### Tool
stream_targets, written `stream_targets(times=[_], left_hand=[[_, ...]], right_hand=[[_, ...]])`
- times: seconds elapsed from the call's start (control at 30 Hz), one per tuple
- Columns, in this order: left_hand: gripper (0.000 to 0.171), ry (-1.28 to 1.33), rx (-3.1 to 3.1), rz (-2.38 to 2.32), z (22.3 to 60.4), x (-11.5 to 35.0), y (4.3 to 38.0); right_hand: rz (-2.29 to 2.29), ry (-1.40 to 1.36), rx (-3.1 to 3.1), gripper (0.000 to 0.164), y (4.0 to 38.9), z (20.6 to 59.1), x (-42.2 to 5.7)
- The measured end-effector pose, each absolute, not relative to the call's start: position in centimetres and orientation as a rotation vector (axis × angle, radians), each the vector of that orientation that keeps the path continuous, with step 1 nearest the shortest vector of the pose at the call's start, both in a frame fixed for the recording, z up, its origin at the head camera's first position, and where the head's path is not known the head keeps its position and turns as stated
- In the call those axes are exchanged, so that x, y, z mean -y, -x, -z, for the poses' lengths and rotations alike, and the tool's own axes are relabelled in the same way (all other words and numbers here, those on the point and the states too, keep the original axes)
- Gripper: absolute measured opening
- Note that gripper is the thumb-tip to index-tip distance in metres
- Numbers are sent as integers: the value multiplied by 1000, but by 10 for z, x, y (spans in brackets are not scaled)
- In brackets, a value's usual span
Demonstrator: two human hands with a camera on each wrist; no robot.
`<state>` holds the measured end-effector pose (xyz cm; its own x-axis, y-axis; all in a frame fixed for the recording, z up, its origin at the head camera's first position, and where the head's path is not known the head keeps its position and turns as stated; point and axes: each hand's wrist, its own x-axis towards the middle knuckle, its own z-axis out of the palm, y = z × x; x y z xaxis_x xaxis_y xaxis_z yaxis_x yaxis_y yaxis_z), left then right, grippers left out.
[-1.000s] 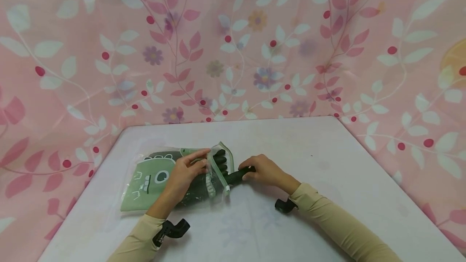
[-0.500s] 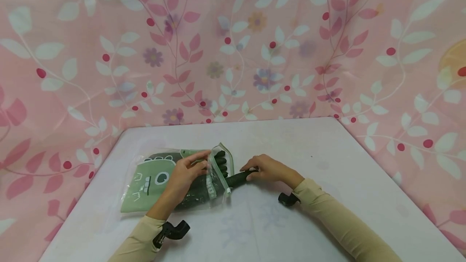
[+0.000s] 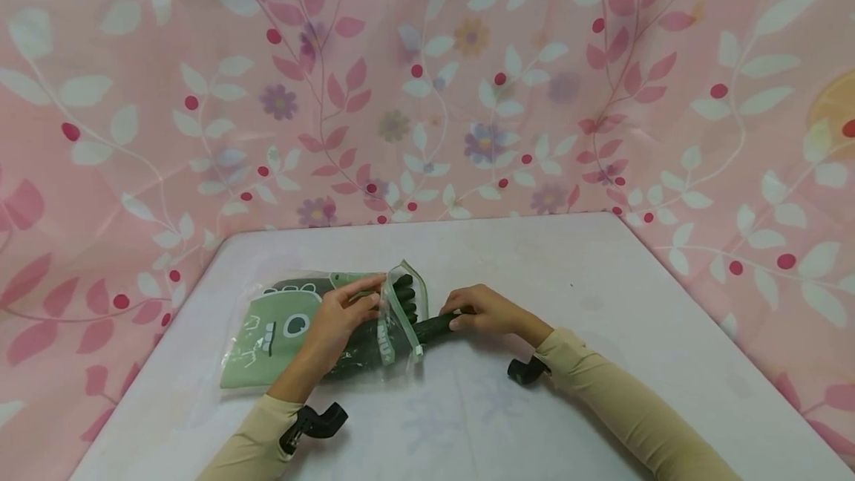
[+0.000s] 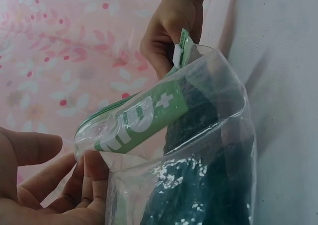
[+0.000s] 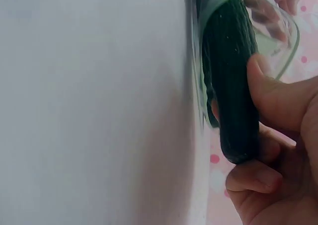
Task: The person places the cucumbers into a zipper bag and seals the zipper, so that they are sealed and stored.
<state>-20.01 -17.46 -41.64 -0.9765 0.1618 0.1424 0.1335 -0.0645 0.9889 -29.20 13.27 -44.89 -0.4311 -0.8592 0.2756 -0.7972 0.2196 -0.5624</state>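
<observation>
A clear zip bag (image 3: 250,366) printed with a green one-eyed monster lies on the table, its green-edged mouth gaping to the right. Several dark green cucumbers (image 3: 404,292) show inside the mouth. My left hand (image 3: 339,321) rests over the bag and holds the mouth's rim with its fingers, the thumb standing apart in the left wrist view. With thumb and fingers, my right hand (image 3: 486,310) grips the outer end of one cucumber (image 5: 233,86). That cucumber lies partly inside the bag, its end sticking out past the zip slider (image 3: 418,349).
The white table (image 3: 588,392) carries a pale cloth with faint snowflake prints. A pink floral curtain (image 3: 427,132) hangs behind and along both sides. Each wrist wears a black camera mount, such as the left one (image 3: 314,421).
The right hand has shifted slightly right, still gripping the cucumber, then barely moved back. The left hand and the bag stay nearly where they were.
</observation>
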Motion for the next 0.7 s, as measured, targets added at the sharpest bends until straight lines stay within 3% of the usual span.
stream_targets(times=[0.7], left_hand=[[41,-347,-2124,-2256,414,174,199]], right_hand=[[1158,1555,-2459,21,265,441,-83]])
